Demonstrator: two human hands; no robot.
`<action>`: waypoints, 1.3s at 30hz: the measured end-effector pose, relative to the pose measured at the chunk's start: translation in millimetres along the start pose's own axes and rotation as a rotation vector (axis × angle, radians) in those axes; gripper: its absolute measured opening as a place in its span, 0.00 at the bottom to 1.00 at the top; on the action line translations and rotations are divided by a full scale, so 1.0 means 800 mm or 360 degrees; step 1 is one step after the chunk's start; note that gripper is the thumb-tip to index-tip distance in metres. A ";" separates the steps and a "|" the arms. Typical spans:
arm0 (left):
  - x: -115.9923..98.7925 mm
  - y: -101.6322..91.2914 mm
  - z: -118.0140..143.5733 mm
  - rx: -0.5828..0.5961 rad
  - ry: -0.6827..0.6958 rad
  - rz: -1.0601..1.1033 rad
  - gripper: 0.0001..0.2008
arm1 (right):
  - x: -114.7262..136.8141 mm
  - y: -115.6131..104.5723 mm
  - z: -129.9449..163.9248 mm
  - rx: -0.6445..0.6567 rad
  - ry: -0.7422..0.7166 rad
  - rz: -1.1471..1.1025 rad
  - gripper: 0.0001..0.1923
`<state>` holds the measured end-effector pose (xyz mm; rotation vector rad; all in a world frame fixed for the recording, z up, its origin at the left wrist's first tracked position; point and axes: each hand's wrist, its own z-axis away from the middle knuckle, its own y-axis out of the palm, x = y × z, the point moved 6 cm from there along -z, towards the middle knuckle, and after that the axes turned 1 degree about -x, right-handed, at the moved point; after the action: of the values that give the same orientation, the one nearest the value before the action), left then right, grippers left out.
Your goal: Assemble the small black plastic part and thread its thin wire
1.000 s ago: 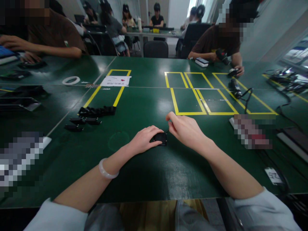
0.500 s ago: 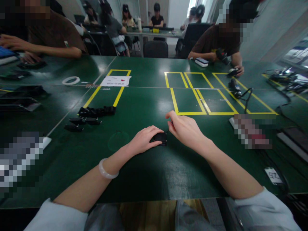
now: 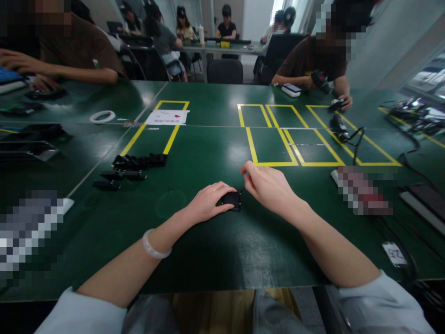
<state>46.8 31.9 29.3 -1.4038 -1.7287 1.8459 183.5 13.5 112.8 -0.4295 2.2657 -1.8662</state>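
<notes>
My left hand (image 3: 212,200) grips a small black boxy part (image 3: 231,200) from its left side, thumb at the near edge and fingers over the far edge. Shiny points, like screw ends, show at the part's right corners. The part rests on the green table. Just right of it, my right hand (image 3: 266,183) is closed in a pinch on a thin dark rod (image 3: 242,190), whose tip meets the part's right side. Most of the rod is hidden by the fingers. Left of my hands lie several similar black parts (image 3: 123,175) in loose rows.
Yellow tape rectangles (image 3: 276,163) mark the green table (image 3: 208,260). A paper sheet (image 3: 167,117) and a white ring (image 3: 102,116) lie farther off. To the right are a power tool (image 3: 339,127), a pixelated flat object (image 3: 363,190) and cables (image 3: 413,116). Co-workers sit across the table.
My right hand has shifted very slightly, its fingers turning a little around the thin rod. My left hand and the black part have stayed in place.
</notes>
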 end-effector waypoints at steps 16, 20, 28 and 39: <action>0.000 0.002 -0.001 0.0011 0.0016 -0.0018 0.18 | 0.001 0.001 0.001 -0.0026 -0.0068 0.0007 0.12; 0.001 0.002 0.000 0.0006 0.0019 -0.0019 0.18 | 0.001 -0.001 0.001 -0.0015 -0.0055 0.0011 0.14; -0.001 0.000 -0.001 -0.0013 0.0026 0.0014 0.17 | -0.001 0.004 0.000 -0.0052 -0.0036 0.0039 0.13; -0.003 0.000 -0.001 -0.0005 0.0031 -0.0024 0.18 | -0.001 0.003 0.000 -0.0017 -0.0013 0.0123 0.17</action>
<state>48.4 30.8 30.5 -1.4017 -1.7292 1.8166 184.1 14.3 110.3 -0.3455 2.2546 -1.8128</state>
